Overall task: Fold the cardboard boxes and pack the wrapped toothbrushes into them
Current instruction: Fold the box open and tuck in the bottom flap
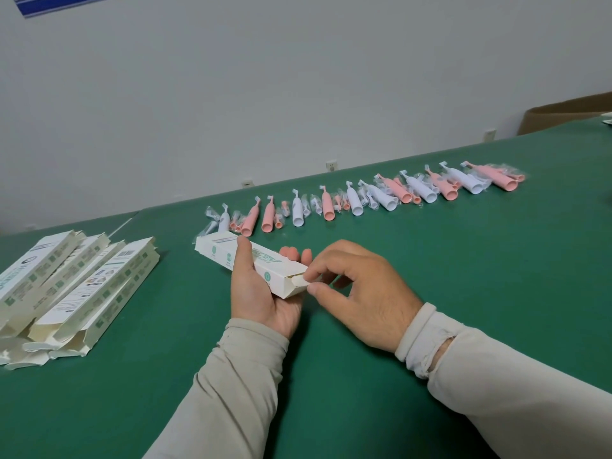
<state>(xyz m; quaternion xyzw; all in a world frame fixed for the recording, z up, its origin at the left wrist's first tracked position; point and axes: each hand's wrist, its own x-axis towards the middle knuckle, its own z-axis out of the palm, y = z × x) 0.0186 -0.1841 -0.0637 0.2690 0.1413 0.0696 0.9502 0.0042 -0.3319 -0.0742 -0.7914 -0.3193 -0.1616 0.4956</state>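
My left hand (261, 293) grips a long white cardboard box (220, 255) with green print from below, thumb across its top, fingers showing behind it. My right hand (357, 293) pinches the flap at the box's near end between thumb and forefinger. A row of wrapped pink and white toothbrushes (357, 197) lies on the green table (430, 276) beyond the box, running from the middle toward the far right.
A pile of unfolded white boxes (73, 286) lies at the left of the table. A brown carton (569, 114) stands past the table's far right edge. A grey wall with sockets runs behind the table.
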